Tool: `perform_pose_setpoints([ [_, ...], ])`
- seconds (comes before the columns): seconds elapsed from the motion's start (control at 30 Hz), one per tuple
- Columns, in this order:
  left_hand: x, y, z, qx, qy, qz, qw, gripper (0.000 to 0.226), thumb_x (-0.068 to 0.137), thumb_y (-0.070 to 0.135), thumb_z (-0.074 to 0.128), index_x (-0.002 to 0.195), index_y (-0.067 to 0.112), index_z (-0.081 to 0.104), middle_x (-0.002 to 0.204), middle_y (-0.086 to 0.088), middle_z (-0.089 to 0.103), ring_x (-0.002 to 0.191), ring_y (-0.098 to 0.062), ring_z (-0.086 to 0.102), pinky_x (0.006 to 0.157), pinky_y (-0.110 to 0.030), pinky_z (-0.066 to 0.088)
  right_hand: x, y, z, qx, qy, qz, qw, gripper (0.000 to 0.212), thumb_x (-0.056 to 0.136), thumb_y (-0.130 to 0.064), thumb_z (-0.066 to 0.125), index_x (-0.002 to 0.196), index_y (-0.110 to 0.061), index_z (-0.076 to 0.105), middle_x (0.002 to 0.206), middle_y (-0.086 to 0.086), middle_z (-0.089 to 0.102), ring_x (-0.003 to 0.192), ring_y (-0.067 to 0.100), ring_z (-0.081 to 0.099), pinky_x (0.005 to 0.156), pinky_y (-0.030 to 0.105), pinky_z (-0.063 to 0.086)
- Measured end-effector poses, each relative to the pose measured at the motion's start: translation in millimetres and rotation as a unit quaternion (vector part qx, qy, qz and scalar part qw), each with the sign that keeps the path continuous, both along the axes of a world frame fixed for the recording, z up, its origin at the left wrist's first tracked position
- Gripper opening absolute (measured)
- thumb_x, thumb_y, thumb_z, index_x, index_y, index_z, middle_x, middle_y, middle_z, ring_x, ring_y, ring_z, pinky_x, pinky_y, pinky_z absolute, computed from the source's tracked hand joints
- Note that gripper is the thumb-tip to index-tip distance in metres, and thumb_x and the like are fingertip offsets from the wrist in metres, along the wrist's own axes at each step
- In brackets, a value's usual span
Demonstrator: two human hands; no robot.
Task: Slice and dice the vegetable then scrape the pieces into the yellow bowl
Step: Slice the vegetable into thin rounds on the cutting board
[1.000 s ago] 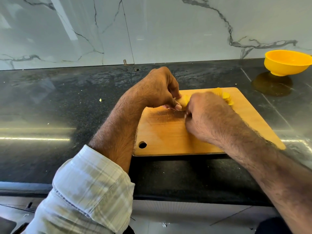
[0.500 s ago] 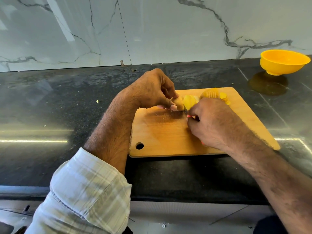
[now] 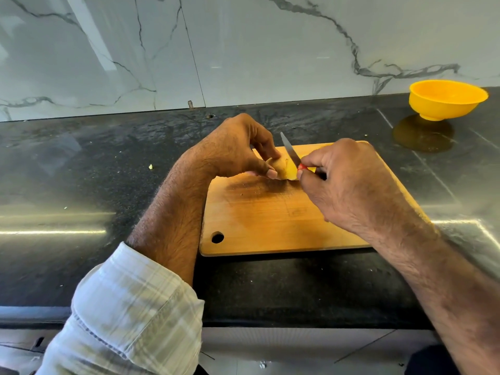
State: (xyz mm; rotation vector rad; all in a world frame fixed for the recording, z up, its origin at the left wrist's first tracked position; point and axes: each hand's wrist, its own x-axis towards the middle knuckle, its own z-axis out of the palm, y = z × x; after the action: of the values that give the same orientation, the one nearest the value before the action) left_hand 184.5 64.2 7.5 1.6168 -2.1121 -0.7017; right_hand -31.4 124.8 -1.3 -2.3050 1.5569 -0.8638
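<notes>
A small yellow potato point(image 3: 284, 169) lies near the far edge of the wooden cutting board point(image 3: 270, 220). My left hand point(image 3: 235, 150) pinches its left end between thumb and fingers. My right hand point(image 3: 349, 182) grips a knife point(image 3: 290, 151) by its red handle, and the blade slants up and to the left over the potato's cut face. The slices cut earlier are hidden behind my right hand. The yellow bowl point(image 3: 447, 100) stands on the counter at the far right, well away from both hands.
The board lies on a black stone counter point(image 3: 94, 185) with a marble wall behind it. A few tiny scraps lie on the counter left of the board. The counter's front edge runs below the board.
My right hand has lifted the knife, so the blade now shows above the potato. The cut slices seen half a second ago are now covered by that hand. My left hand keeps its hold.
</notes>
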Motion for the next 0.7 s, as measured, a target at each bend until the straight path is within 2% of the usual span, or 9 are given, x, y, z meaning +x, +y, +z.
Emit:
perform_pose_setpoints([
  [0.1,-1.1,0.4,-0.5,-0.006,0.004,-0.001,1.0,0.029,0.074,0.029,0.093,0.1,0.028,0.082,0.106,0.012,0.077,0.08,0.012,0.066,0.091,-0.029,0.053,9.0,0.2,5.1,0.007,0.057,-0.006,0.998,0.022,0.097,-0.032,0.064,0.104,-0.02,0.08,0.087,0.003,0.073,0.069,0.017,0.066,0.063,0.034,0.061],
  [0.2,-0.7,1.6,0.0,-0.004,0.013,0.003,1.0,0.029,0.073,0.029,0.094,0.099,0.028,0.082,0.105,0.012,0.078,0.082,0.008,0.069,0.093,-0.033,0.056,17.3,0.1,16.5,0.064,0.119,-0.01,0.991,0.026,0.1,-0.033,0.059,0.116,-0.021,0.077,0.1,0.004,0.074,0.09,0.021,0.068,0.08,0.037,0.062],
  [0.27,-1.5,1.1,0.5,-0.007,0.01,0.006,1.0,0.029,0.073,0.029,0.094,0.1,0.028,0.082,0.103,0.012,0.078,0.09,0.001,0.069,0.096,-0.038,0.058,20.6,1.3,22.4,0.077,0.141,-0.011,0.987,0.028,0.102,-0.033,0.058,0.119,-0.021,0.076,0.105,0.005,0.074,0.095,0.022,0.068,0.085,0.038,0.062],
  [0.33,-2.5,0.4,0.8,-0.009,0.003,0.008,1.0,0.03,0.073,0.03,0.094,0.1,0.028,0.082,0.102,0.011,0.077,0.097,-0.004,0.069,0.096,-0.043,0.059,22.0,2.1,23.4,0.078,0.143,-0.014,0.987,0.026,0.101,-0.033,0.059,0.116,-0.02,0.076,0.102,0.005,0.073,0.092,0.022,0.068,0.083,0.037,0.062],
  [0.43,-2.2,-0.4,0.6,-0.01,-0.003,0.012,1.0,0.029,0.072,0.031,0.095,0.098,0.029,0.082,0.1,0.01,0.078,0.095,-0.005,0.071,0.093,-0.044,0.061,23.2,-3.3,17.4,0.065,0.159,-0.013,0.985,0.022,0.1,-0.03,0.057,0.102,-0.015,0.074,0.09,0.006,0.068,0.082,0.022,0.063,0.075,0.035,0.057],
  [0.53,-1.9,0.0,0.2,-0.013,0.0,0.008,1.0,0.028,0.071,0.031,0.095,0.096,0.031,0.082,0.098,0.009,0.079,0.088,-0.005,0.074,0.087,-0.042,0.064,24.0,-10.9,12.2,0.06,0.191,-0.009,0.98,0.022,0.098,-0.026,0.056,0.082,-0.013,0.063,0.076,0.007,0.056,0.074,0.021,0.052,0.069,0.034,0.041],
  [0.7,-1.4,0.3,-0.5,-0.024,0.003,0.006,1.0,0.026,0.071,0.031,0.096,0.093,0.034,0.082,0.098,0.013,0.078,0.088,0.002,0.07,0.091,-0.038,0.062,24.2,-14.5,12.1,0.058,0.216,-0.003,0.975,0.031,0.097,-0.025,0.058,0.069,-0.017,0.05,0.07,0.003,0.051,0.071,0.02,0.05,0.067,0.034,0.039],
])
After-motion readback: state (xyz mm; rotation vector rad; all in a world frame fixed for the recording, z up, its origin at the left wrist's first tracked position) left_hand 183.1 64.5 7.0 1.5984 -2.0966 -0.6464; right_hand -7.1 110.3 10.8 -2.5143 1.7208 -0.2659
